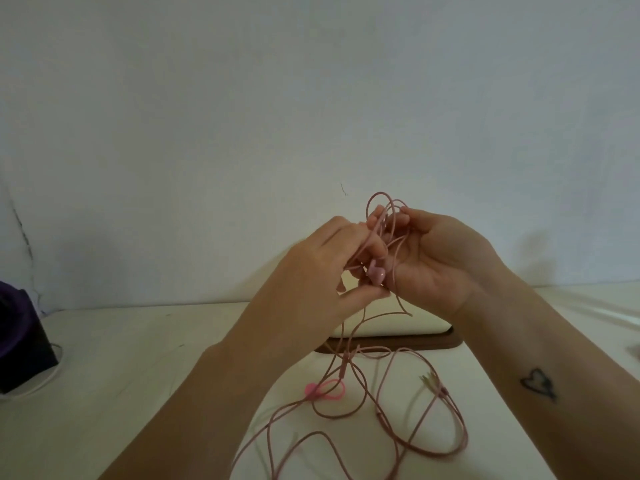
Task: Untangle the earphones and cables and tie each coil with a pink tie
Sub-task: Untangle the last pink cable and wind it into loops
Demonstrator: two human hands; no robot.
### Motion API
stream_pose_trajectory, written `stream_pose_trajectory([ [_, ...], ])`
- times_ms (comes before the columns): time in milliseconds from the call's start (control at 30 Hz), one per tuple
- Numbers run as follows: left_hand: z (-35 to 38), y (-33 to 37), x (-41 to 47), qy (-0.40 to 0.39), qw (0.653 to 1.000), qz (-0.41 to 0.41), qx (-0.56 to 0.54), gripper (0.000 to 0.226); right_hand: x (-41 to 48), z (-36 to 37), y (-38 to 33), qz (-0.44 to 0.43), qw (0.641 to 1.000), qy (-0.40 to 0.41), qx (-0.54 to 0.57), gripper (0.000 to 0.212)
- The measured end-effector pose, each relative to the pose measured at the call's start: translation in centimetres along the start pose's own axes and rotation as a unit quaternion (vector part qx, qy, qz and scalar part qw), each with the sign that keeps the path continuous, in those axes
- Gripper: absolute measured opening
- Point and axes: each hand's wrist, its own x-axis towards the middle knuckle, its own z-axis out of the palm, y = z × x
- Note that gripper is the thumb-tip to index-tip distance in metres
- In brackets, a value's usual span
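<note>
Pinching earbud (375,273) with left hand (322,268), likely to feed slack. Curling right hand (440,258) round earphone cord (344,367) loops at 12 o'clock, gathering a coil. Trailing remainder across table (138,358) toward 6 o'clock, beside pink tie (325,389), within reach.

the pink earbud (375,273) shows only in part, wedged between the left hand (311,271) and the right hand (440,261), whose fingertips hide behind each other and the pink cable (379,193). how its strands cross inside the grip cannot be told. its near loops run off the bottom edge. the plug (429,380) is too small to read. the left edge cuts a dark object (20,341), and a grey scrap (635,351) at the right edge cannot be identified.
</note>
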Motion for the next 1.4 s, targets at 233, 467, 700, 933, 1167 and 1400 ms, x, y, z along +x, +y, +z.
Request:
stream_pose_trajectory([
  [233,-1.3,0.3,0.3,0.031,0.945,-0.186,-0.269,0.025,-0.1,0.0,0.0,-0.039,0.992,-0.046,-0.109,0.029],
  [467,-3.3,-1.2,0.1,-0.039,0.868,-0.259,-0.423,0.029,-1.1,0.1,-1.2,-0.07,0.879,-0.162,-0.443,0.033],
  [700,-3.3,-1.5,-0.5,-0.132,0.835,-0.249,-0.472,0.022,-1.0,-0.2,-0.8,-0.075,0.866,-0.157,-0.468,0.038],
  [933,-2.6,-0.8,-0.3,-0.077,0.823,-0.293,-0.48,0.016,-1.2,0.1,-1.0,-0.13,0.842,-0.119,-0.509,0.032],
  [1167,-1.9,-1.2,-0.4,-0.109,0.786,-0.297,-0.53,0.016,-1.4,-0.1,-1.9,-0.15,0.812,-0.094,-0.557,0.019],
  [1400,-1.1,-0.2,-0.1,-0.007,0.924,-0.263,-0.276,0.011,-1.3,-0.4,-2.2,-0.156,0.794,-0.077,-0.583,0.029],
])
